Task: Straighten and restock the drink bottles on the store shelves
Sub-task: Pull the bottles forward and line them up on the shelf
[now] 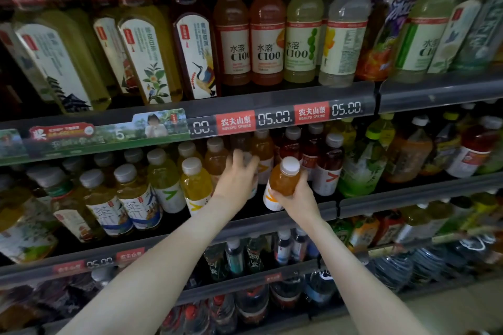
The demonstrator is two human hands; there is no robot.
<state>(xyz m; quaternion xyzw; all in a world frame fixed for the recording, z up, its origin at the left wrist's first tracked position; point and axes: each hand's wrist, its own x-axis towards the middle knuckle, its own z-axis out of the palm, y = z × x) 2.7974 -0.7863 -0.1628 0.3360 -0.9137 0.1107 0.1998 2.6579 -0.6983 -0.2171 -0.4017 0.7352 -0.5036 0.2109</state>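
Observation:
My right hand (295, 197) grips an orange drink bottle (283, 179) with a white cap, tilted and held just in front of the middle shelf (272, 219). My left hand (235, 179) reaches into the same shelf and curls round a bottle (249, 160) in the row beside it; that bottle is mostly hidden behind the hand. Yellow bottles (196, 182) stand to the left and dark red bottles (328, 166) to the right of the gap.
The upper shelf carries tea bottles (147, 57) and C100 bottles (266, 49) above a price rail (275, 117). Green and orange bottles (364, 163) fill the right side. Lower shelves hold small bottles (283, 249) and water bottles (424, 261).

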